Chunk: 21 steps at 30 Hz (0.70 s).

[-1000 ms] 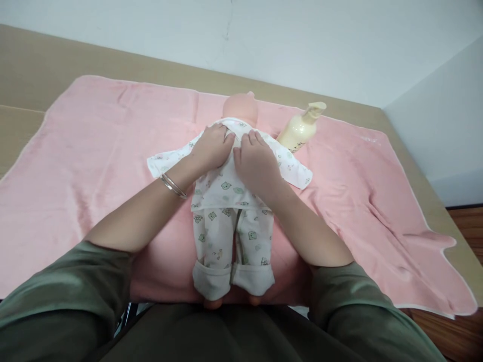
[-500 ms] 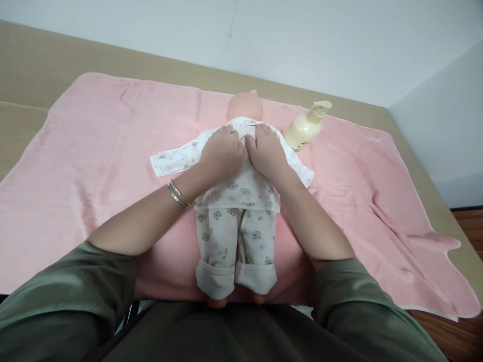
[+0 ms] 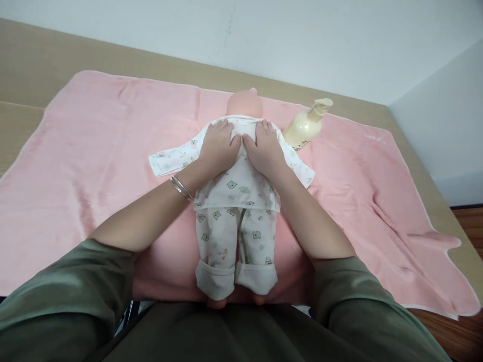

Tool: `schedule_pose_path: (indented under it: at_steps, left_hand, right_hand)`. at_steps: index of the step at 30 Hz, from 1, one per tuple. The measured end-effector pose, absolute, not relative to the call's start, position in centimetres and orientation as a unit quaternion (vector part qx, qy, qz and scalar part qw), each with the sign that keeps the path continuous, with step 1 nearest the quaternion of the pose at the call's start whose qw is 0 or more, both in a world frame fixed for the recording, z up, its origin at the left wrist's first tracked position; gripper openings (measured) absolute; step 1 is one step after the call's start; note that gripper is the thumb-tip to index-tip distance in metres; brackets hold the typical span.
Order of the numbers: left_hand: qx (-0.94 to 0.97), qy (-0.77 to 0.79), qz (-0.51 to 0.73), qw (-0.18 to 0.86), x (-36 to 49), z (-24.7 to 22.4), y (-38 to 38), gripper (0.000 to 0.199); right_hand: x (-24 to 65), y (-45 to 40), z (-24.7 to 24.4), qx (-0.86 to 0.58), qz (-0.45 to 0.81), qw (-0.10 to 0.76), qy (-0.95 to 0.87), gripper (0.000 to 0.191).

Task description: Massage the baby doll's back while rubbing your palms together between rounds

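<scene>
Left hand (image 3: 220, 146), right hand (image 3: 265, 148): spread flat, gripping nothing visible | white printed-cloth shirt (image 3: 240, 176) beneath, matching trousers (image 3: 256, 236): already on pink plastic doll (image 3: 244, 104)

White shirt (image 3: 241, 173) with green prints, pink white-edged blanket (image 3: 113, 136)

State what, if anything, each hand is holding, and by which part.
Nothing appears gripped: the left hand and right hand lie palm-down on the upper part of the printed shirt over the doll.
</scene>
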<state>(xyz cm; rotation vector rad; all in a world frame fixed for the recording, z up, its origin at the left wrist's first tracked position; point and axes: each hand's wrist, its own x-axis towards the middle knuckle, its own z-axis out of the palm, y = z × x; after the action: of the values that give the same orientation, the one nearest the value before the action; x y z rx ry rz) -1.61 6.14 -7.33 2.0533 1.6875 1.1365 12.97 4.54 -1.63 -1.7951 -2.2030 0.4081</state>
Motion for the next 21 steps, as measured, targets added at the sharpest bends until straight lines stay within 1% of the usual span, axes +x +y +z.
schedule_pose_path:
  at_steps: [4, 8, 13, 17, 21]
  left_hand:
    - [0.698, 0.584, 0.393, 0.130, -1.6, -7.6, 6.2, 0.036]
    - [0.704, 0.586, 0.381, 0.127, -1.8, -7.2, 6.1, 0.040]
    - [0.748, 0.578, 0.321, 0.061, -0.5, -5.7, 3.6, 0.042]
    - [0.757, 0.582, 0.297, 0.011, 0.9, -5.4, 1.3, 0.050]
    - [0.776, 0.556, 0.293, 0.052, 0.2, -5.5, 2.4, 0.050]
  right_hand:
    - [13.3, 5.3, -2.3, -0.613, 0.157, 0.171, -0.755, 0.072]
    - [13.4, 5.3, -2.4, -0.612, 0.151, 0.157, -0.761, 0.070]
    - [13.9, 6.4, -3.0, -0.601, 0.151, 0.177, -0.765, 0.063]
    - [14.2, 6.5, -3.0, -0.589, 0.152, 0.181, -0.772, 0.062]
    - [13.9, 5.1, -1.7, -0.578, 0.130, 0.163, -0.789, 0.056]
